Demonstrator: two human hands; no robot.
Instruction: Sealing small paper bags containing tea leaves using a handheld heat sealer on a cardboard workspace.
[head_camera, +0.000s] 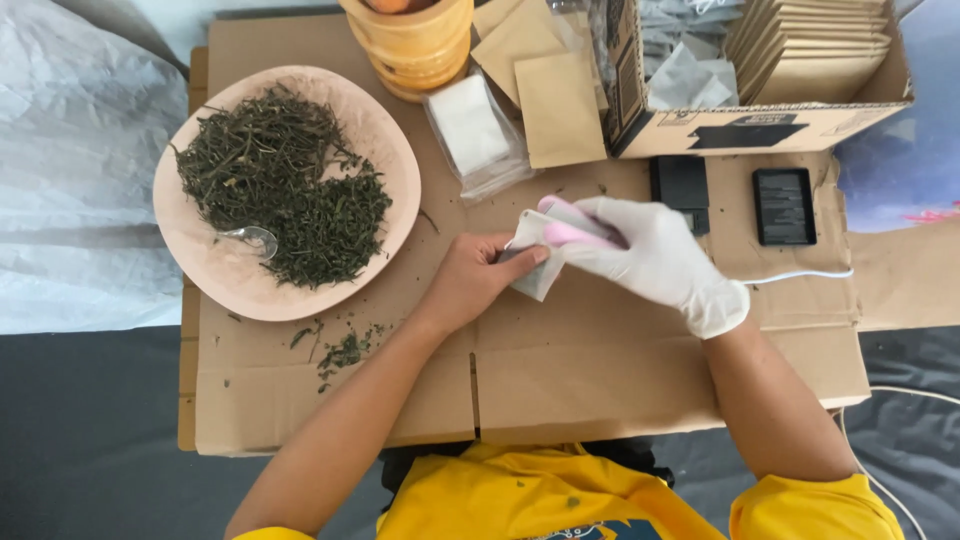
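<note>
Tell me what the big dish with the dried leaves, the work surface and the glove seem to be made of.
Dish: looks like pale matte wood or ceramic, with a smooth pinkish-tan rim. Work surface: corrugated cardboard, brown, with flap seams and creases. Glove on the right hand: thin white latex-like rubber, wrinkled at the cuff.
</note>
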